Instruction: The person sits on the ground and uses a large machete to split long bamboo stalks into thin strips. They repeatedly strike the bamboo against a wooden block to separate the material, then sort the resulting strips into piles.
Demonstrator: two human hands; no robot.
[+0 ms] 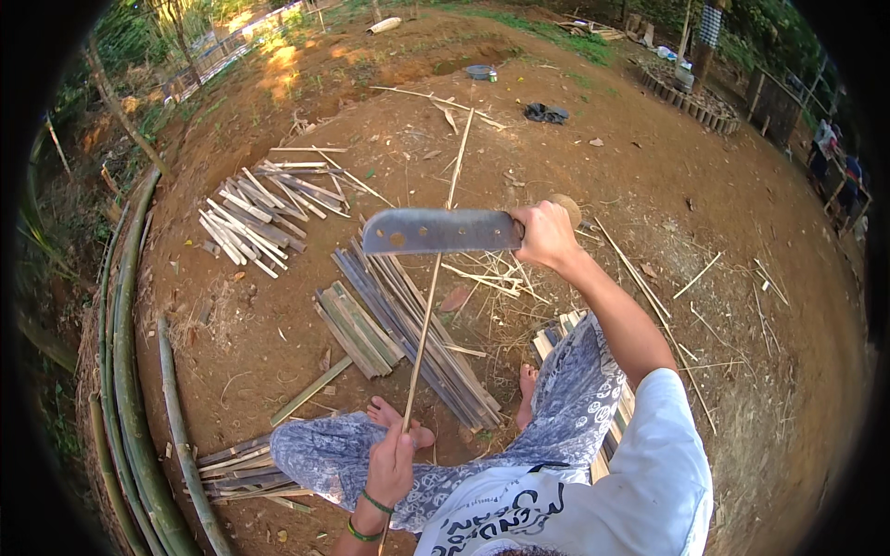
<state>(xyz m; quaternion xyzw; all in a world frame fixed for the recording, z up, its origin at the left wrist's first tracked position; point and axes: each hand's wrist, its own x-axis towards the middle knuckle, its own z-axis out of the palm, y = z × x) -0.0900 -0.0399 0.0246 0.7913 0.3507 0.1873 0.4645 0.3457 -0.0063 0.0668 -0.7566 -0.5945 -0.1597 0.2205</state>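
My right hand (547, 233) is wrapped round the handle of a broad machete (454, 230), whose wide blade has a row of holes and points left. The rounded end of the handle shows beyond my fist. My left hand (390, 465), closed near my knee, grips a long thin bamboo strip (425, 329) that runs away from me. The blade lies across the strip in view and hides a short part of it; whether they touch I cannot tell. Beneath the strip, a stack of long split bamboo slats (436, 343) rests on the ground beside a shorter bundle (360, 326).
Left of the slats lies a loose pile of cut bamboo pieces (269, 208). Long green bamboo poles (125, 371) line the left side. More slats (246, 473) lie by my left knee. Thin strips (640, 278) are scattered right. A dark cloth-like item (545, 113) lies farther off.
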